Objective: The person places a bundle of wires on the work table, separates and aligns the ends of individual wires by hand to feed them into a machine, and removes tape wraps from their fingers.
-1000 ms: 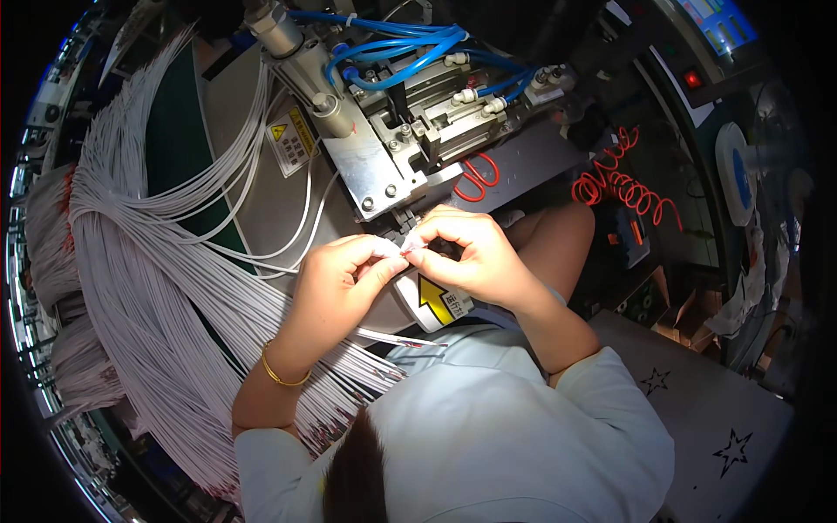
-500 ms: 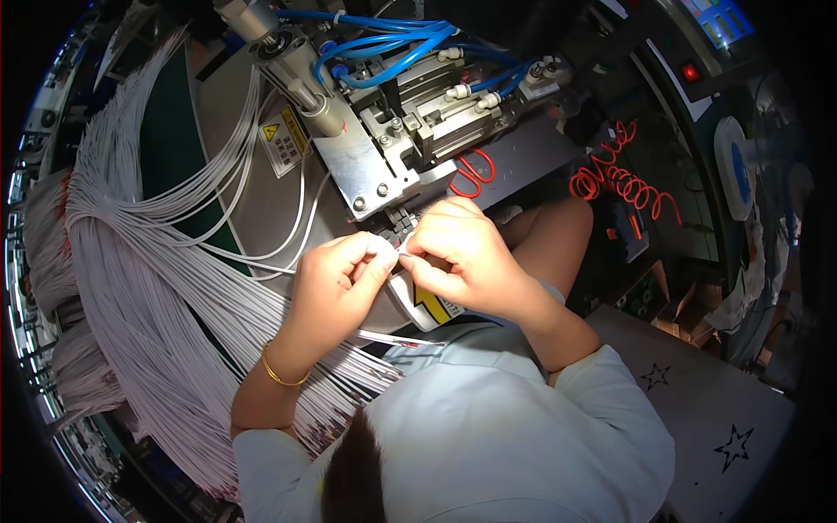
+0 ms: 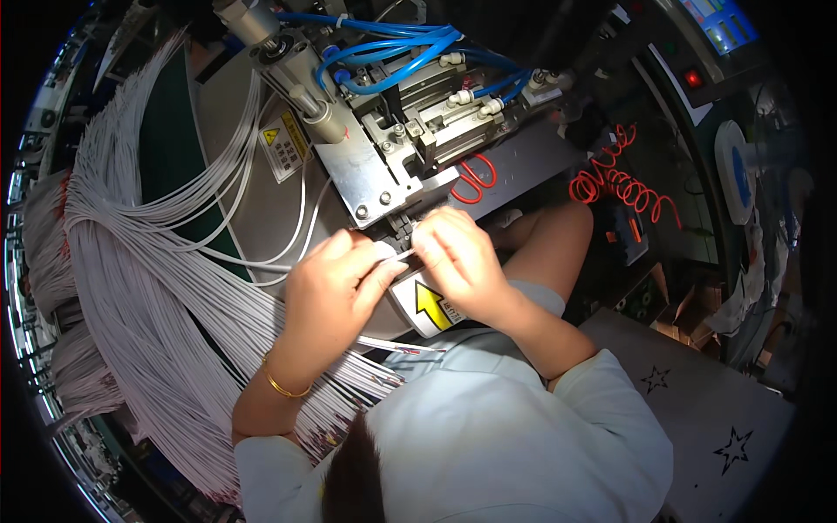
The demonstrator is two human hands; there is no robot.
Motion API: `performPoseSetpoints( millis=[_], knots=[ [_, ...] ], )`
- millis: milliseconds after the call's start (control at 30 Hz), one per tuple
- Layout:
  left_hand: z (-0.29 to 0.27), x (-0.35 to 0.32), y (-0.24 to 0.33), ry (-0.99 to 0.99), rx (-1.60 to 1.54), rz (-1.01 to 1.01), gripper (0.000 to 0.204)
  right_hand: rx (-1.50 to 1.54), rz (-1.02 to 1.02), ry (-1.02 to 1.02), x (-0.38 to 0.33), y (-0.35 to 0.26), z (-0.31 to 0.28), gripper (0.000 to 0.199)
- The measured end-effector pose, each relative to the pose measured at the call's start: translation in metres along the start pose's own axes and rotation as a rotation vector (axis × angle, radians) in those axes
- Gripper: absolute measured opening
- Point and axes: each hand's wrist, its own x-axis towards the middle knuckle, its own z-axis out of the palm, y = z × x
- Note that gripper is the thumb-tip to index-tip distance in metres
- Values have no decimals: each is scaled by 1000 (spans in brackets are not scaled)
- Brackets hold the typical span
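My left hand [image 3: 327,288] is closed in a pinch on a thin white cable [image 3: 404,255], just in front of the metal press machine [image 3: 357,179]. A short length of the cable spans the gap to my right hand [image 3: 462,266], whose fingertips are pinched together at its end. The tip itself is hidden by those fingers. Both hands are near the small dark jaws [image 3: 400,229] at the machine's lower front. Under my right hand, a white block with a yellow arrow [image 3: 431,302] shows.
A large bundle of white cables [image 3: 157,288] fills the left, with several loops lying over the table. Red-handled scissors [image 3: 475,179] lie right of the machine. Blue air hoses [image 3: 392,74] run across its top. A red coiled hose [image 3: 619,183] hangs farther right.
My hands have drawn slightly apart, so more of the cable shows between them. The left hand has shifted a little left, and more of the arrow block is uncovered.
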Motion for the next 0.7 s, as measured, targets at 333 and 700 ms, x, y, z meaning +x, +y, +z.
performPoseSetpoints(
  millis=[333, 700],
  knots=[
    [1, -2, -4, -70, 191, -77, 12, -51, 296, -70, -1, 21, -4, 21],
    [19, -11, 14, -44, 326, 73, 14, 68, 307, -54, -1, 26, -6, 17]
  ],
)
